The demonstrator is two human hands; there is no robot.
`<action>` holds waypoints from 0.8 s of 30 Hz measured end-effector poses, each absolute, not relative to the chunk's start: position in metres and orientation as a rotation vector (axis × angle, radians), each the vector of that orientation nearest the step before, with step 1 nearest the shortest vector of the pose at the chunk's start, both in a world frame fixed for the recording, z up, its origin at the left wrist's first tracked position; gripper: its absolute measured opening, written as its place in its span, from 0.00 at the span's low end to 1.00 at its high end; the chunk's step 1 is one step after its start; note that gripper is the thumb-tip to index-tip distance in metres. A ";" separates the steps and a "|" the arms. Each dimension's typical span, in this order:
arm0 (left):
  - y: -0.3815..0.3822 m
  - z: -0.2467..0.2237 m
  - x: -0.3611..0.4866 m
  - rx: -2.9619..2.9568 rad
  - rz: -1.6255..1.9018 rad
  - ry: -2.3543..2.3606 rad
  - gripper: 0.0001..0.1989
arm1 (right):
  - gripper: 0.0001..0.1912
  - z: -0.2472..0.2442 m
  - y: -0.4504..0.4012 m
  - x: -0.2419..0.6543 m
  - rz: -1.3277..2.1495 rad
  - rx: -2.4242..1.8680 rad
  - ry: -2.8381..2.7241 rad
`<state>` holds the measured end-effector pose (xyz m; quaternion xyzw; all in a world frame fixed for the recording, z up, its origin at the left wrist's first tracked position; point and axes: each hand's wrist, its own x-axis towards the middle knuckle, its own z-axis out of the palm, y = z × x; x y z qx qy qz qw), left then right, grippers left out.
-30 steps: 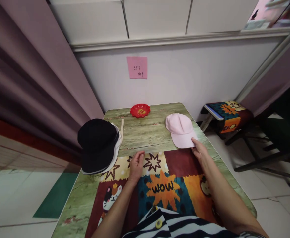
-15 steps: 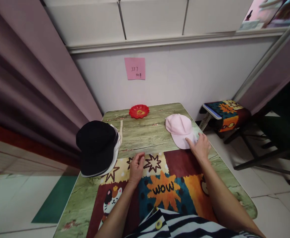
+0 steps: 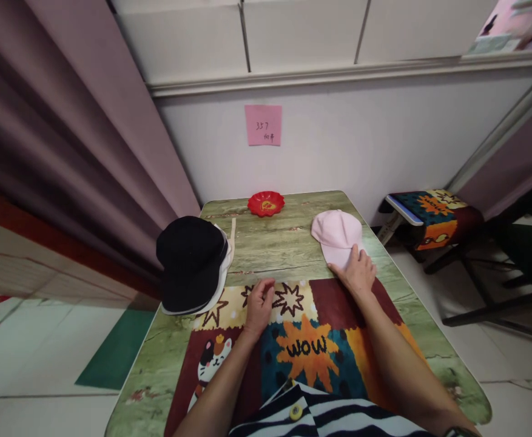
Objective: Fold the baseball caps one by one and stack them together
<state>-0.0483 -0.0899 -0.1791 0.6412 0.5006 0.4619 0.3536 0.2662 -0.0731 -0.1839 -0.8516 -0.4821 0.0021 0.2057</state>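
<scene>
A pale pink cap (image 3: 337, 229) sits on the right side of the table, brim toward me. My right hand (image 3: 357, 271) lies over the brim's front, fingers spread across it and thumb by its left front edge. My left hand (image 3: 260, 301) is over the printed mat (image 3: 338, 303), empty, with its fingers loosely bent and the thumb apart. To the left, a black brimmed hat (image 3: 188, 261) rests on a whitish hat (image 3: 225, 267), which is mostly hidden beneath it.
A red scalloped dish (image 3: 266, 204) stands at the table's (image 3: 275, 243) far edge. A pink note (image 3: 264, 125) is on the wall behind. Purple curtain (image 3: 111, 121) hangs at the left. A cloth-covered stool (image 3: 434, 212) and a dark chair (image 3: 511, 261) stand to the right.
My right hand has shifted from the brim's right edge to lie over its front. The view has turned slightly left. The cap and hats stay in place.
</scene>
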 end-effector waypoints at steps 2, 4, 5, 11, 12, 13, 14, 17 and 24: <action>-0.092 -0.177 -0.047 1.638 1.203 1.296 0.11 | 0.55 -0.183 -0.076 0.264 -0.006 -2.360 -1.333; -0.095 -0.178 -0.046 1.620 1.209 1.298 0.10 | 0.52 -0.180 -0.079 0.259 -0.052 -2.316 -1.342; -0.096 -0.179 -0.045 1.611 1.210 1.298 0.11 | 0.51 -0.177 -0.080 0.254 -0.095 -2.266 -1.362; -0.095 -0.172 -0.043 1.499 1.214 1.319 0.12 | 0.40 -0.171 -0.080 0.191 0.064 -1.712 -1.749; -0.089 -0.161 -0.049 1.513 1.247 1.333 0.13 | 0.39 -0.175 -0.080 0.178 0.161 -1.632 -1.788; -0.081 -0.146 -0.057 1.558 1.293 1.346 0.13 | 0.38 -0.180 -0.081 0.166 0.247 -1.573 -1.805; -0.070 -0.127 -0.069 1.628 1.384 1.383 0.12 | 0.37 -0.186 -0.081 0.156 0.314 -1.540 -1.805; -0.029 -0.060 -0.121 1.813 1.686 1.562 0.11 | 0.32 -0.204 -0.084 0.137 0.379 -1.552 -1.799; 0.040 -0.009 -0.225 1.502 1.283 2.210 0.35 | 0.22 -0.215 -0.090 0.131 0.278 -1.555 -1.947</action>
